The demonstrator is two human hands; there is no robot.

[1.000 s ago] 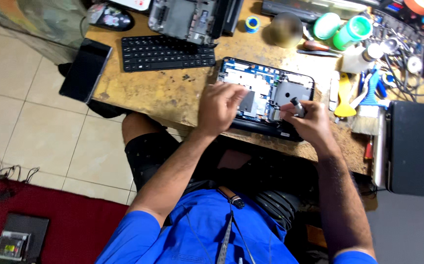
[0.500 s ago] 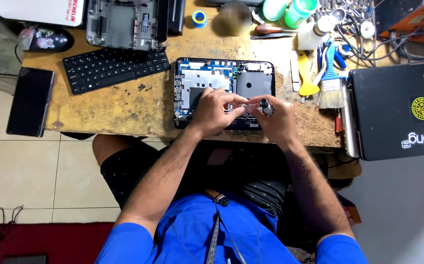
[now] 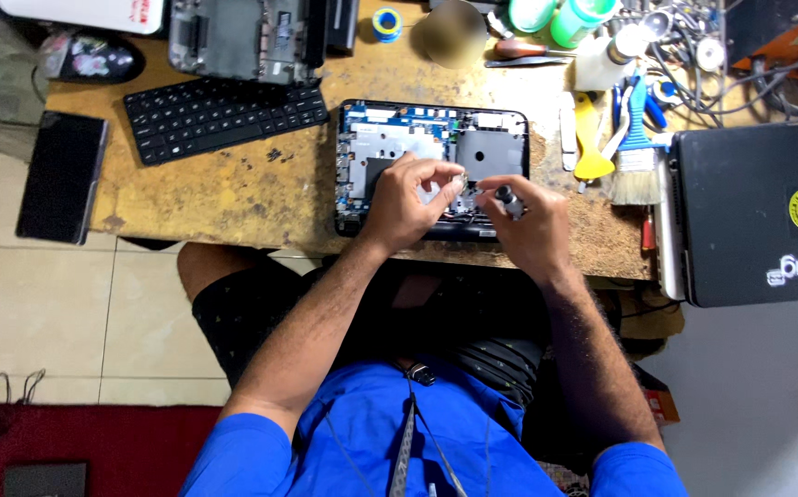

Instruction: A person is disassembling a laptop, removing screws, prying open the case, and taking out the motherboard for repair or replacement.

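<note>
Head view: opened laptop base [image 3: 431, 147] at upper centre of the frame, flat on the wooden counter [image 3: 233, 193]. Left hand [image 3: 408, 204] over it, fingertips pinched on a small part, too tiny to identify. Right hand [image 3: 532, 225] closed around a dark-handled screwdriver [image 3: 507, 198]. Black keyboard [image 3: 224, 115] at upper left.

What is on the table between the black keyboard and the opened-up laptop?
Nothing big: the head view shows bare wooden table between the keyboard and the opened laptop, apart from a few tiny dark bits.
</note>
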